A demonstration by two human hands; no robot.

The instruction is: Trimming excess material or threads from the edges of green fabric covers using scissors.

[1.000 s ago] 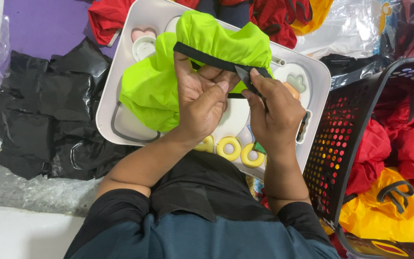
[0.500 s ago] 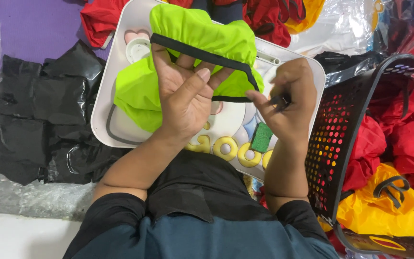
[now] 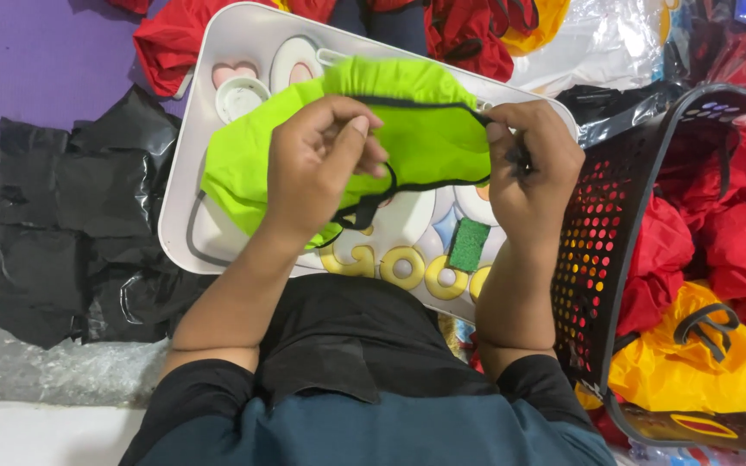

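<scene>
The left hand (image 3: pixel 317 164) is closed on the lime-green cloth (image 3: pixel 425 129), fingers pinching its black strap (image 3: pixel 373 203), while the right hand (image 3: pixel 533 168) grips the same cloth's black-edged end near the right edge of the white tray (image 3: pixel 218 86) beneath it. Just right of that hand stands a black perforated basket (image 3: pixel 597 250) holding red cloths (image 3: pixel 736 233) and a yellow cloth (image 3: pixel 692 367). Black plastic bags (image 3: pixel 71 224) lie off the tray's left edge.

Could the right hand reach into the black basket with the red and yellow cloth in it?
Probably yes. The right hand is right beside the black basket, whose top looks open, with nothing between them. But that hand is gripping the black strap of the green cloth, so it would need to let go first.
</scene>
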